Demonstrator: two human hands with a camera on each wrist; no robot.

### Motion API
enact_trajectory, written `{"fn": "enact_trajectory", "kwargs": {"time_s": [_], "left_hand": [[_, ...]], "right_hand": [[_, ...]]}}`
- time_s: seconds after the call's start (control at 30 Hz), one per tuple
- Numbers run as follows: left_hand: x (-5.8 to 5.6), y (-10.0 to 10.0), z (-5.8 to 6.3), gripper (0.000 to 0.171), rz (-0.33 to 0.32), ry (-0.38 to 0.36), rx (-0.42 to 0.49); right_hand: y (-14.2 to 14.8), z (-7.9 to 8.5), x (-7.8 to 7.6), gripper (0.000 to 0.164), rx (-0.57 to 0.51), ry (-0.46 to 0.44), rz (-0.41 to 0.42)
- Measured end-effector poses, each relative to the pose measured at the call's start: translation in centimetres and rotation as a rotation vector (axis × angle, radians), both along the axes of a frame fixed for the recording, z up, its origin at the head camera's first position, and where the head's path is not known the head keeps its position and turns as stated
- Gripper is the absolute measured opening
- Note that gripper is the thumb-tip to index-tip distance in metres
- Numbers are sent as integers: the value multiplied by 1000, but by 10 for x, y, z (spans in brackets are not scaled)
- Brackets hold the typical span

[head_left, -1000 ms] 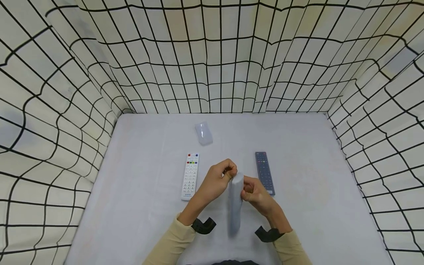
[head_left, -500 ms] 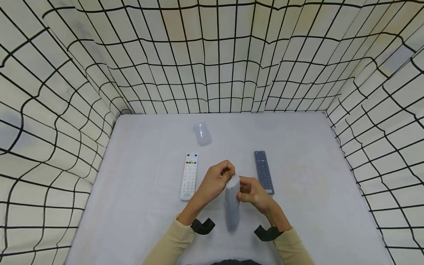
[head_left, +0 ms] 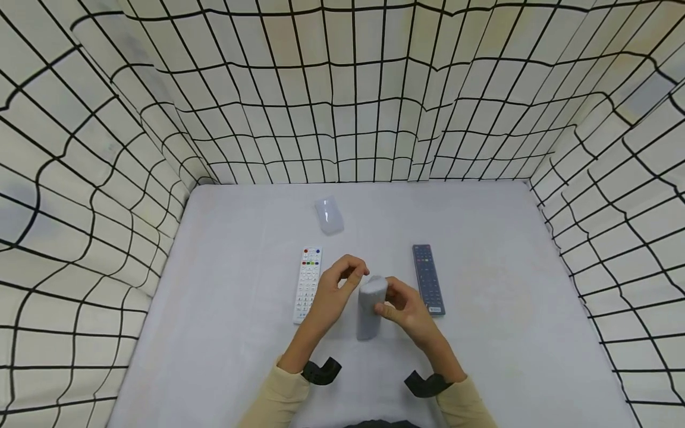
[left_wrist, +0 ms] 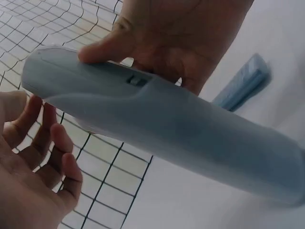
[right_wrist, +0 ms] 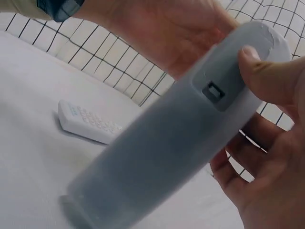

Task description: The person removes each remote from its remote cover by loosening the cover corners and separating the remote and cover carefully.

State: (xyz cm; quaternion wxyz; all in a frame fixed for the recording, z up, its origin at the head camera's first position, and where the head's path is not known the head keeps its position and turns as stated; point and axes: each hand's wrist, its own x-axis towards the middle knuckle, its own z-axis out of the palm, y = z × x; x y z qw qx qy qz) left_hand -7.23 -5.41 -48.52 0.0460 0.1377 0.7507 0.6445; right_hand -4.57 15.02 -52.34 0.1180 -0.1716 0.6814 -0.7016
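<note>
A grey remote control [head_left: 369, 312] in a frosted, translucent cover stands steeply tilted between the hands. Its back, with a small dark latch slot, shows in the right wrist view. The right hand [head_left: 409, 309] grips it near its upper end, thumb [right_wrist: 267, 71] on the back and fingers on the far side. The left hand [head_left: 337, 288] is beside the upper end, fingertips right by the cover's edge [left_wrist: 35, 62] and loosely bent. A white remote control [head_left: 307, 285] lies left of the hands, partly hidden by the left one. A dark grey remote control [head_left: 428, 279] lies just right of the right hand.
A folded translucent plastic piece [head_left: 329, 215] lies farther back on the white table [head_left: 241, 238]. White walls with black netting [head_left: 353, 119] enclose the back and both sides. Black wrist mounts [head_left: 321, 373] sit on both forearms.
The left fingers have loosened from their pinch at the upper end and moved slightly left. The held remote control has shifted left and tipped, its lower end looking shorter from above.
</note>
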Motion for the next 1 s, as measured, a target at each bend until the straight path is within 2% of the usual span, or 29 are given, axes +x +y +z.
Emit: {"fn": "enact_trajectory", "kwargs": {"time_s": [0.1,0.17,0.3,0.43,0.63,0.7,0.87,1.0], "left_hand": [[8,-3,-4,12,29,76,-7],[12,-3,-8,17,35,136,-35],[16,-1,-12,30,64,253,-86],[17,1,-10,31,121,334,-97],[18,5,-7,30,184,427,-106],[19,7,-7,30,196,464,-117],[20,10,-6,32,223,559,-162],[21,13,-5,34,252,674,-261]], "right_hand": [[-3,-1,1,38,46,-1,-94],[-4,0,0,38,60,-4,-131],[-6,5,0,34,97,-4,-139],[-8,14,0,32,111,-28,-143],[-10,34,-6,34,74,-68,-250],[-10,41,-9,33,124,-84,-280],[-7,57,-14,34,326,-120,-282],[-8,69,-15,30,417,-152,-295]]}}
